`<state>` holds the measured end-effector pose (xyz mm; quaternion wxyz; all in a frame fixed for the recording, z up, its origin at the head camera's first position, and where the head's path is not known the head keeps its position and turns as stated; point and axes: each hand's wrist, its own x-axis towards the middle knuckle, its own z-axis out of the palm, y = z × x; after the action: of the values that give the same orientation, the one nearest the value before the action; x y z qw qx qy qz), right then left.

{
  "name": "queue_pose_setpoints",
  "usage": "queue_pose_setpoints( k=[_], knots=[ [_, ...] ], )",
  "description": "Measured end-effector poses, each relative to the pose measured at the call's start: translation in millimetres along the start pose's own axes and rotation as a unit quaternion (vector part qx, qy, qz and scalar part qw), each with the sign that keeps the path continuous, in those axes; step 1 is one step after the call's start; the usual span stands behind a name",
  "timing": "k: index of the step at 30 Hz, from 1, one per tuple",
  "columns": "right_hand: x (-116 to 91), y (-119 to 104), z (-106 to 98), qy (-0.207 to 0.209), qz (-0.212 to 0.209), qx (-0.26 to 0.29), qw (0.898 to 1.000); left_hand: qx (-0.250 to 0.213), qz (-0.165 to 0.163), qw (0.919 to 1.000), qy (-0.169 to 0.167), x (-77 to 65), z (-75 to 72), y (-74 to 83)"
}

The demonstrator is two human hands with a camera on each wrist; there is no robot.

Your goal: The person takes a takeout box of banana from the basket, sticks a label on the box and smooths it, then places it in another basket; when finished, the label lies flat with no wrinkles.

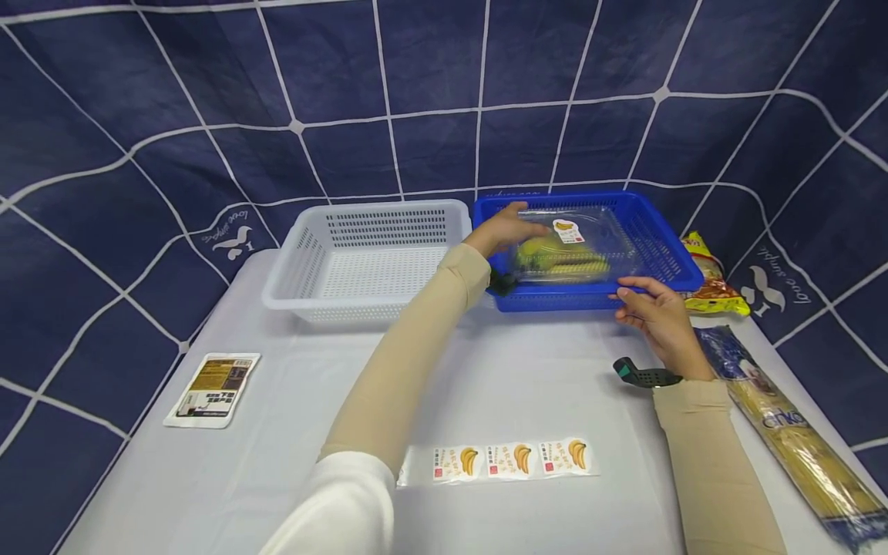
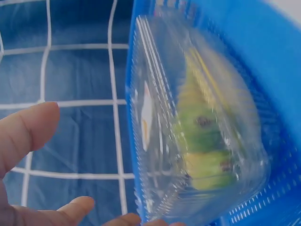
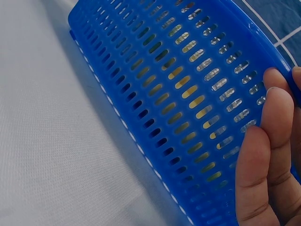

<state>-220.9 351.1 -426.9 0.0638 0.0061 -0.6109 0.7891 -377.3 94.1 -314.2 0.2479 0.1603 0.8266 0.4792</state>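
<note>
A blue plastic basket (image 1: 555, 301) stands at the back right of the table. In it lies a clear plastic container (image 1: 613, 245) with green-yellow bananas (image 1: 572, 268) inside. A white round-edged sticker (image 1: 569, 230) with a banana picture is on its lid. My left hand (image 1: 508, 231) is over the container's left end, and the left wrist view shows its thumb and fingers spread, with nothing between them. At the basket's front right, my right hand (image 1: 655, 317) grips the rim, thumb and fingers around it; several fingers (image 3: 254, 162) lie along the perforated outer wall.
To the left stands a white basket (image 1: 368, 303) with nothing in it. A strip of banana stickers (image 1: 513, 460) lies near the front. A white-and-brown packet (image 1: 213, 391) is at left; a yellow bag (image 1: 714, 281) and a long noodle pack (image 1: 791, 424) are at right.
</note>
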Motion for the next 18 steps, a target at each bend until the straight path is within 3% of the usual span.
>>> queue_pose_setpoints(
  k=[5, 10, 18],
  knots=[
    [0, 1, 1, -0.004, -0.007, -0.002, 1.000, -0.001, 0.080, 0.9965, -0.025, -25.4, -3.4, -4.4],
    [-2, 2, 1, -0.005, -0.004, 0.000, 1.000, -0.035, 0.156, 0.9867, -0.029, -57.3, -4.2, -21.2],
    [-3, 2, -2, -0.008, -0.006, -0.001, 1.000, -0.071, 0.205, 0.9751, -0.046, -110.9, -16.8, -66.4]
  ],
)
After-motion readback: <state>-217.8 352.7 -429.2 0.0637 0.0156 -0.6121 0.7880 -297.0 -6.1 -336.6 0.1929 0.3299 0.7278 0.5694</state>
